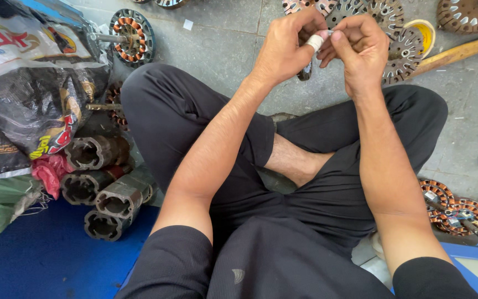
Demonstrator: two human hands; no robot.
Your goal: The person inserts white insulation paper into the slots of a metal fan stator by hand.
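I sit cross-legged on a stone floor with both arms stretched out in front of me. My left hand and my right hand meet above my knees. Between their fingertips they pinch a small white strip, wrapped like tape around a finger or a thin part; which one I cannot tell. A small dark piece hangs just below the left hand's fingers. What the strip covers is hidden by my fingers.
Several round motor stators with copper windings lie on the floor ahead and at the right. A wooden handle lies top right. Dark metal cores are stacked at the left, beside printed sacks and a blue mat.
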